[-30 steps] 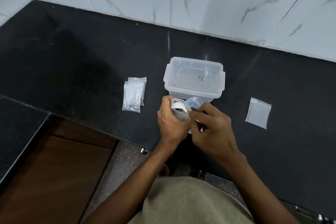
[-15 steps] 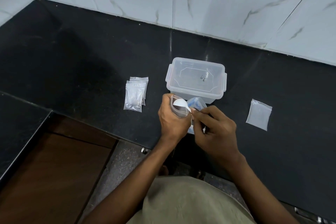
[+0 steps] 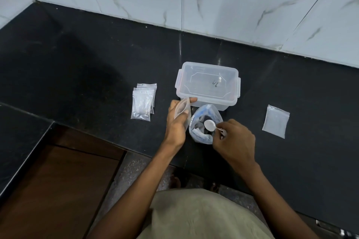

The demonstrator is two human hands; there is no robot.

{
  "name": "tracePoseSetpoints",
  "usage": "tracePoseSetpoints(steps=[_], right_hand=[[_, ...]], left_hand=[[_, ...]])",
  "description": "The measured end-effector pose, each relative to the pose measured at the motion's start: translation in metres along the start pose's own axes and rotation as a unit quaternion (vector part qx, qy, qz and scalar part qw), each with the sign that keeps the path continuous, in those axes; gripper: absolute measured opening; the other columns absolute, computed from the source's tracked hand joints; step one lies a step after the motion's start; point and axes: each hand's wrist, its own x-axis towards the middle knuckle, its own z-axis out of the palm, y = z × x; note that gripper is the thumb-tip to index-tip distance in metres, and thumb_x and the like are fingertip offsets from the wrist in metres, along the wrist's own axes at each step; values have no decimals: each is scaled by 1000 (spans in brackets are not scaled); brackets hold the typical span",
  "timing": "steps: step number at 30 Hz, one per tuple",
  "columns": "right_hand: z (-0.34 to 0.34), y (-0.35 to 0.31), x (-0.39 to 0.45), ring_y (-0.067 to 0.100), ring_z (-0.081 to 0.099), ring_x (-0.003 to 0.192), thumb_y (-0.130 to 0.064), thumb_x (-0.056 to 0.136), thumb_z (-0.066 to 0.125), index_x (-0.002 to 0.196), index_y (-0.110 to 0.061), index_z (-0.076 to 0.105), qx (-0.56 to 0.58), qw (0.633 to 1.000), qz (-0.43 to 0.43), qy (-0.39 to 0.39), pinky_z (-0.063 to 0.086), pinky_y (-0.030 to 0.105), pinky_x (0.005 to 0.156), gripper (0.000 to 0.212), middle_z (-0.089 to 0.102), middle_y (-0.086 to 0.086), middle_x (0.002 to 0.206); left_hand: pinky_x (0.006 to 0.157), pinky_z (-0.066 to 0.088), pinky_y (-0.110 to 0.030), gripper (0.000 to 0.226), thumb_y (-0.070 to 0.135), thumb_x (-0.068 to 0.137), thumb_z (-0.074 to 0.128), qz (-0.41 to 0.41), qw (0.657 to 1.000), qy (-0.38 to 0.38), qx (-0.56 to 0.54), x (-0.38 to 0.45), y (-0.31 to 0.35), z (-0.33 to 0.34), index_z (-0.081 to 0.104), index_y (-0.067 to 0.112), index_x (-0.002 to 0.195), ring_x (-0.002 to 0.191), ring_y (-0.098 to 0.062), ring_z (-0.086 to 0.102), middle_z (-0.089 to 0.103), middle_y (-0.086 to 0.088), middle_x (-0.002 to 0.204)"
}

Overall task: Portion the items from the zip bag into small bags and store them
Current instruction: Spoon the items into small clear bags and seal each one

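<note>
Head view: left hand (image 3: 177,122) grips a small clear plastic bag (image 3: 182,111) beside the open zip bag (image 3: 206,122), where right hand (image 3: 234,140) pinches a white plastic spoon (image 3: 210,125); a tilted scoop could spill.

I see the zip bag (image 3: 202,132) standing open on the counter (image 3: 77,68), dark contents inside, just in front of the clear lidded box (image 3: 207,85). An open small bag (image 3: 181,110) is held upright beside it. Filled small bags (image 3: 142,104) lie stacked to the left; one flat empty bag (image 3: 275,121) lies right.
</note>
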Motion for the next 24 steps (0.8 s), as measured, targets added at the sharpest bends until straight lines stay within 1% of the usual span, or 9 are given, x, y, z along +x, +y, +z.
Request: tracePoseSetpoints(steps=[3,5,9,12,15,17,19,22,24], right_hand=[[4,0,1,23,66,63,-27,77,76,90,-20,80,-41,999,6,-18,39,24,53,15,70,-1,78],[2,1,3,24,69,67,-32,77,77,93,-23,80,-53,998,11,-24,41,25,55,19,71,-2,80],[-4,6,6,22,67,70,-42,76,73,92,-26,79,-63,997,16,-36,50,29,56,23,68,-5,79],[-9,7,8,18,64,75,-49,78,70,97,-27,80,-58,998,5,-32,52,30,58,31,71,-5,84],[-13,4,13,19,63,81,-46,79,68,106,-23,79,-14,1000,-3,-24,55,36,68,37,74,-1,94],[-14,2,18,18,64,91,-40,80,71,115,-19,75,78,997,-8,-23,56,41,81,40,73,0,105],[-18,-4,24,15,65,98,-30,83,76,122,-16,70,205,978,-13,-27,56,34,88,42,71,-1,111],[-28,-17,34,12,65,99,-18,86,79,121,-13,69,315,949,-18,-23,54,22,82,37,70,-3,111],[-32,-24,38,13,68,95,-11,87,78,110,-10,72,341,940,-15,-8,55,24,78,23,73,-2,104]], left_hand=[[92,54,-33,39,7,83,56,-15,999,3,-29,3,6,1,71,19,116,109,-16,66,70,-10,120],[82,55,-23,33,1,81,66,-9,999,15,-32,6,4,0,69,12,112,96,-10,69,74,-1,104],[76,62,-34,27,-11,81,75,-13,998,47,-45,8,3,1,71,12,97,86,-19,73,77,-5,91],[67,61,-25,25,-12,81,75,15,996,77,-40,6,8,4,72,12,87,75,-12,73,77,2,79],[70,58,-21,28,-9,83,75,72,993,90,-8,7,11,4,75,19,86,77,-7,73,78,9,79],[72,58,-22,29,-6,86,73,98,992,79,4,8,14,4,77,22,87,80,-7,73,78,11,83],[71,57,-23,23,0,90,68,109,993,46,2,8,17,4,77,20,88,79,-7,72,78,9,83],[67,56,-25,17,6,93,60,104,994,-38,-13,6,20,4,77,11,91,75,-11,71,77,3,81],[66,56,-25,18,8,93,59,81,994,-67,-18,5,20,5,77,8,93,73,-12,71,77,1,80]])
